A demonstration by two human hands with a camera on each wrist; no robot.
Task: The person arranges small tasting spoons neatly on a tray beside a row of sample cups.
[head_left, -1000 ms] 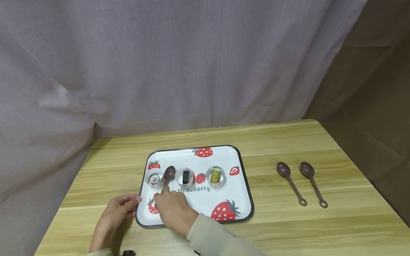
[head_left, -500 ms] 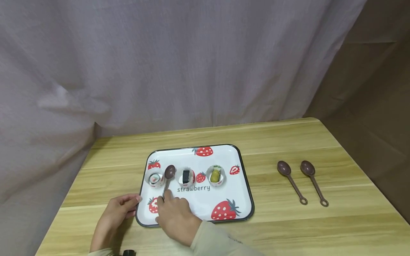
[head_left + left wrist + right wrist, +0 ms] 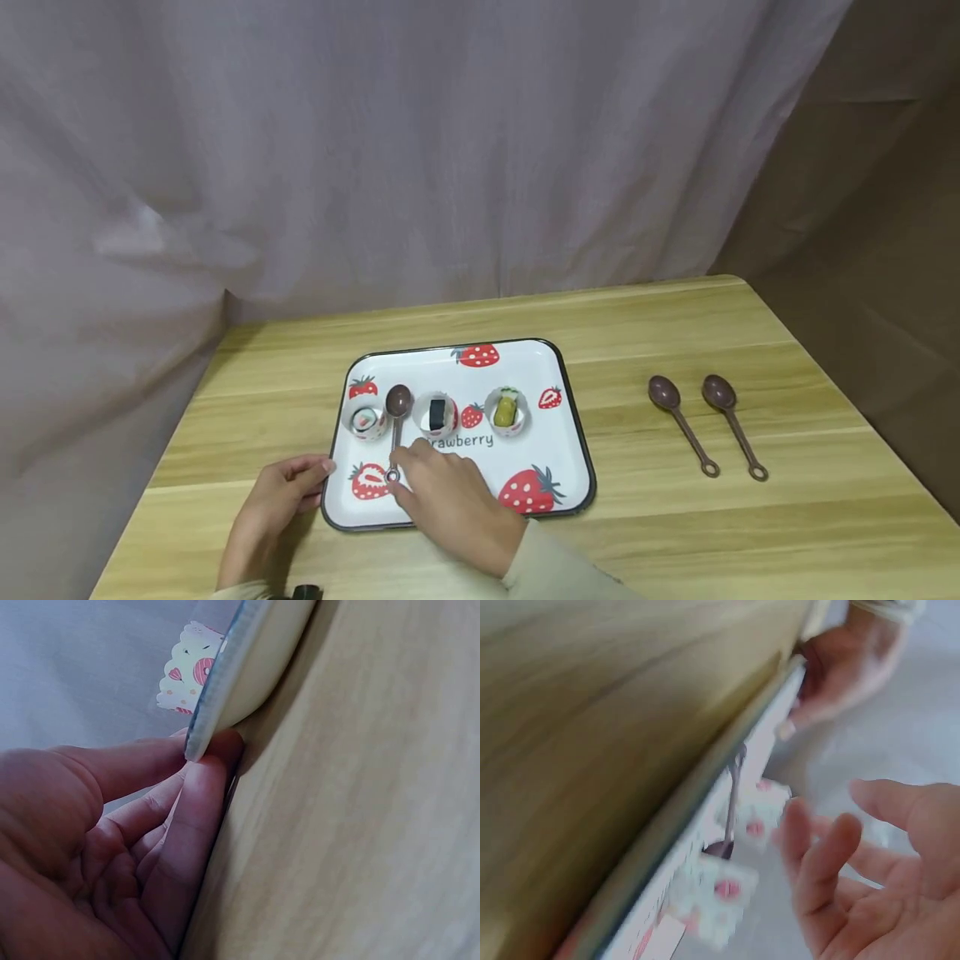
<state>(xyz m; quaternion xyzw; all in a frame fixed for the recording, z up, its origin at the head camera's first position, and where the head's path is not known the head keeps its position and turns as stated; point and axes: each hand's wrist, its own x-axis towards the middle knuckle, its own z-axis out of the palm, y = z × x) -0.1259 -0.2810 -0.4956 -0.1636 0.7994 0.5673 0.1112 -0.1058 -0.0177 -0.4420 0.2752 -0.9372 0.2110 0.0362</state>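
My left hand (image 3: 279,502) pinches the left rim of a white strawberry-print tray (image 3: 420,372); in the left wrist view its thumb lies over the tray's edge (image 3: 225,682) and fingers sit beneath. A brown spoon (image 3: 398,403) lies on the tray, bowl toward the back, between two paper cups. My right hand (image 3: 459,502) hovers just right of its handle, and the right wrist view shows loosely bent fingers apart from the spoon (image 3: 733,795). The left cup holds a sushi roll (image 3: 364,419), the middle one a black-banded rice piece (image 3: 437,414), the right one a yellow-green piece (image 3: 506,411).
Two more brown spoons, a nearer-left one (image 3: 664,393) and a right one (image 3: 719,392), lie side by side on the wooden table (image 3: 630,517) right of the tray. A grey curtain (image 3: 480,167) hangs behind the table. A small black object (image 3: 306,592) shows at the bottom edge.
The spoon on the tray has turned to lie straighter, its handle end now uncovered. My right hand has let go and moved right and slightly toward me. The left hand stays at the rim.
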